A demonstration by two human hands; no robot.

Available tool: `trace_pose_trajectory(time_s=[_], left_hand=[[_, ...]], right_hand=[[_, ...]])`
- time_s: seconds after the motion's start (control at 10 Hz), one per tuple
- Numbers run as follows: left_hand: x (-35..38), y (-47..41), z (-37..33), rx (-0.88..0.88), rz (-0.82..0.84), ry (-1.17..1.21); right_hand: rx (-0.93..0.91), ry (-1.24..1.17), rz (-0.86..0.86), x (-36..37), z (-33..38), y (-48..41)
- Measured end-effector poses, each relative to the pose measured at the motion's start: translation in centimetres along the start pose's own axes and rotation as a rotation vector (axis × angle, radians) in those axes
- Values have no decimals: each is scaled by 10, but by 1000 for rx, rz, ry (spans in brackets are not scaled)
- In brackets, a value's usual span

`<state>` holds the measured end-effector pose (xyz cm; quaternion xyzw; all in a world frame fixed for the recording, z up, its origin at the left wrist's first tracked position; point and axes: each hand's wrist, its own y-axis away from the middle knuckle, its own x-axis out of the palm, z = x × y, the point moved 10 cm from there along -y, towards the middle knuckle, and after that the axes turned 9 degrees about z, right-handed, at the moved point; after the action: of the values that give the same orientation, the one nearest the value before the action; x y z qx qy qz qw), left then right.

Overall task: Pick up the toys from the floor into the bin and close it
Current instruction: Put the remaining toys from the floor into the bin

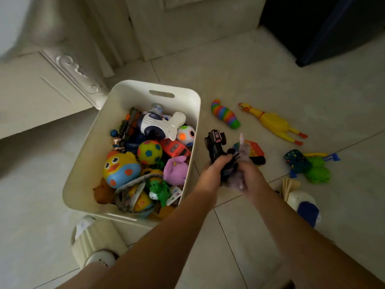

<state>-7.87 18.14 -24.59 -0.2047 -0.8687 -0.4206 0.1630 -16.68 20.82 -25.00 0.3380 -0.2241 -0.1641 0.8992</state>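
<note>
Toys lie in two groups: many already fill the white bin [133, 97], which stands open on the tiled floor [250, 80], and several lie on the tiles to its right. Inside the bin are a yellow duck [120, 168], a yellow ball [149, 152], a purple plush [175, 170] and a white toy gun [164, 124], among others. Just beside the bin's right wall, above the floor, both hands meet. The left hand [212, 172] has its grip clamped on a black toy truck [215, 142], whose wheels point up and away. The right hand [248, 176] is closed on a pale, blurred plush toy [241, 149]; its exact form cannot be told. On the floor beyond the hands lie a rainbow slug [226, 114] and a yellow rubber chicken [273, 123], near each other but apart. Partly hidden behind the hands is a rainbow pop pad [255, 149]. Further right are a green frog toy [316, 172] touching a dark speckled toy [295, 160], and a white and blue toy [304, 205] beside the right forearm.
</note>
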Motion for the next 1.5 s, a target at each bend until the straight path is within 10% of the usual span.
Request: trace_pose_trajectory(time_s=[0.3,0.5,0.9,1.2,1.5], left_hand=[[-9,94,-141,328,172,-56],[-131,119,-152,176,-127,-92],[-198,147,-128,49,-322,-265],[-226,163,-132,-44,-470,-666],[-230,169,-146,-84,-669,-1139]], right_hand=[[-392,87,206,116,106,45],[-87,143,234,194,26,34],[-103,802,186,196,37,34],[-155,1734,341,213,-18,58],[-258,1962,380,236,-40,64]])
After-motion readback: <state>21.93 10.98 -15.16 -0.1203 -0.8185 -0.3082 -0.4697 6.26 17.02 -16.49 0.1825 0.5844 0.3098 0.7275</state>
